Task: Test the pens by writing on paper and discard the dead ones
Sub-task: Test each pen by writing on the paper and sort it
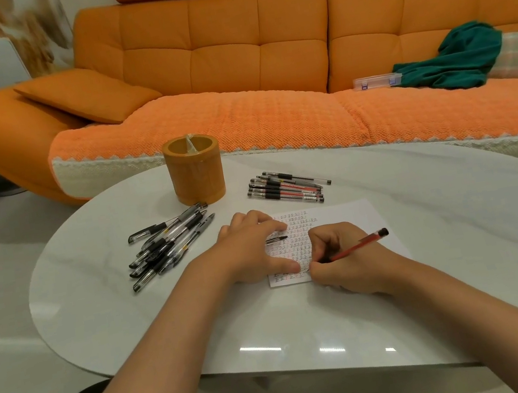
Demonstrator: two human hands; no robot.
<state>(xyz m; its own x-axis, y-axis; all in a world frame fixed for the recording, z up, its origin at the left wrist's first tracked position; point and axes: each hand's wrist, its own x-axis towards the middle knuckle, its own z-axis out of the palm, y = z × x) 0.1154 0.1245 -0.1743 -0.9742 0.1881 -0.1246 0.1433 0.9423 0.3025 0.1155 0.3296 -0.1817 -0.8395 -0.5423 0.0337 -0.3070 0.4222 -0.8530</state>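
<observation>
My right hand (pixel 341 259) grips a red pen (pixel 361 244) with its tip down on the white paper (pixel 354 214), which carries several rows of written marks. My left hand (pixel 253 249) lies flat on the paper's left side, and a pen cap (pixel 277 239) pokes out from between its fingers. A loose heap of several black pens (pixel 169 245) lies left of the paper. A tidier row of several pens (pixel 287 188), some with red ink, lies behind the paper.
A round orange pen holder (pixel 195 174) stands at the back of the white oval table (pixel 436 269). Behind the table runs an orange sofa (pixel 227 63) with a clear plastic case (pixel 376 82) and a green cloth (pixel 454 57) on it.
</observation>
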